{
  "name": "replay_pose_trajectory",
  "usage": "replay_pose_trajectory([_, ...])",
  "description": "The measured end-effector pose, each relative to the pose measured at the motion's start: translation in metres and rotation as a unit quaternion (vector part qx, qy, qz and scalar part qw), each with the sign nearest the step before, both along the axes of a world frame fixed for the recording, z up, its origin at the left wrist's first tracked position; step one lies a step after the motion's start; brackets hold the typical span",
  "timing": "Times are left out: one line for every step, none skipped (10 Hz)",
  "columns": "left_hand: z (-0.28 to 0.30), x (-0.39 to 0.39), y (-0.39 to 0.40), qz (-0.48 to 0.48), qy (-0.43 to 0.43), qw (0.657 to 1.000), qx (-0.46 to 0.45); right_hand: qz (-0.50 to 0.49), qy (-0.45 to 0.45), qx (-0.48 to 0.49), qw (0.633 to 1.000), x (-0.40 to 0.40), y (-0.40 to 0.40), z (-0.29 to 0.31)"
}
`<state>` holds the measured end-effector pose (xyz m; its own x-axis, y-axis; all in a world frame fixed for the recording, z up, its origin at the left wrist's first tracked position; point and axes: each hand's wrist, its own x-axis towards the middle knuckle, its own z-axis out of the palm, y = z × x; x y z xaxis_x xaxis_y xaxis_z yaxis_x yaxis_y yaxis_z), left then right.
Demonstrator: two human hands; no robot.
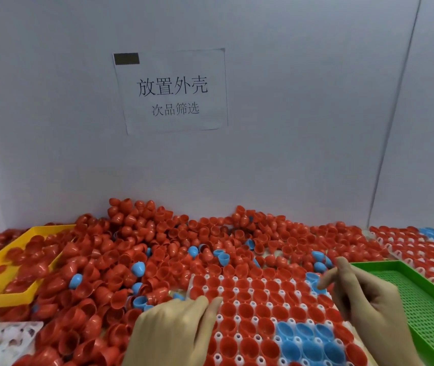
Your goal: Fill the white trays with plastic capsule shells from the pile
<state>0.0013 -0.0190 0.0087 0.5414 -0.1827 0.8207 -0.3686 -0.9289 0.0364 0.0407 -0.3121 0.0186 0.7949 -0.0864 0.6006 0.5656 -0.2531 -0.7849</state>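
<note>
A big pile of red capsule shells (157,241) with a few blue ones spreads across the table against the back wall. In front of me lies a white tray (221,289) whose cups hold red shells and a patch of blue shells (305,339). My left hand (173,326) rests with fingers nearly straight on the tray's left side, holding nothing I can see. My right hand (361,294) hovers over the tray's right edge, fingers loosely spread, fingertips next to a blue shell (312,277).
A yellow tray (7,297) with some red shells sits at the left. A green perforated tray (421,294) lies at the right. Beyond it is another white tray (406,247) filled with shells. An empty white tray (1,336) pokes in at bottom left.
</note>
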Motion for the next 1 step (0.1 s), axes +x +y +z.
replay_pose_trajectory([-0.0023, -0.0004, 0.0004, -0.012, 0.008, 0.999, -0.032, -0.007, -0.015, 0.053, 0.998, -0.0103, 0.0029, 0.0112])
